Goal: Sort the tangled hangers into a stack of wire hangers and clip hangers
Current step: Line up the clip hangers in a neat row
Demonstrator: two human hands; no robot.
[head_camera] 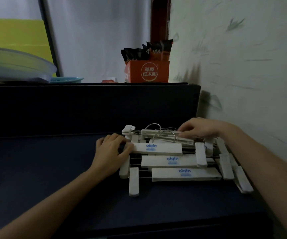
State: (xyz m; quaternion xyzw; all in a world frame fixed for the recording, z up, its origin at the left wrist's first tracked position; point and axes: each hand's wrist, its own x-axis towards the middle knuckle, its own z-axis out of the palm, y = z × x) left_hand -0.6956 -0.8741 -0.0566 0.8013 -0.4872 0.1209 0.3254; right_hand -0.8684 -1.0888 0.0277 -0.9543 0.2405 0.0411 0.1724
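A pile of white clip hangers (177, 161) lies on the dark surface (53, 169) against the wall. They have wooden bars with blue lettering, metal rods, white clips and steel hooks (158, 131). My left hand (112, 151) rests on the left end of the top lettered bar (158, 149), fingers curled over it. My right hand (203, 128) pinches the right end of a thin white bar (161, 132) at the back of the pile. No plain wire hanger can be made out.
A dark raised ledge (91, 104) runs behind the pile. On it stand an orange box of snack packets (148, 71), a clear plastic bowl (17, 64) and a teal basket (67, 80). A patterned wall (242, 66) closes the right side.
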